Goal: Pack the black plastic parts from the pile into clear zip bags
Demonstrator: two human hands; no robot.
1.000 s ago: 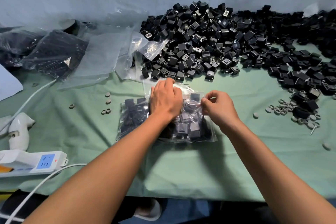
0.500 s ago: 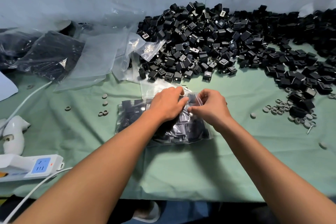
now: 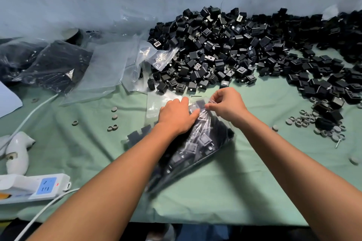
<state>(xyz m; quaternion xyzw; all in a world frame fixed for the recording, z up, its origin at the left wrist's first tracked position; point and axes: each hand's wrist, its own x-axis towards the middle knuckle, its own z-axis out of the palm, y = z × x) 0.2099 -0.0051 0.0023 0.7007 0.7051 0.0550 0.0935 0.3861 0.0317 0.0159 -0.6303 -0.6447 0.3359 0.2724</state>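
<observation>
A clear zip bag (image 3: 197,143) stuffed with black plastic parts lies on the green-covered desk (image 3: 225,197), near its front edge and tilted so its top points away from the person. The left hand (image 3: 177,116) lies across the bag's upper part, fingers curled over the plastic and gripping it. The right hand (image 3: 228,106) pinches the bag's top edge between thumb and forefinger, its other fingers curled (the bag's lower half is blurred). Behind both hands, the pile (image 3: 235,49) of loose black parts spreads along the wall to the right. Empty clear bags (image 3: 109,66) and 2 filled dark bags (image 3: 52,66) lie to the left, with a white power strip (image 3: 33,187) at the near-left edge.
</observation>
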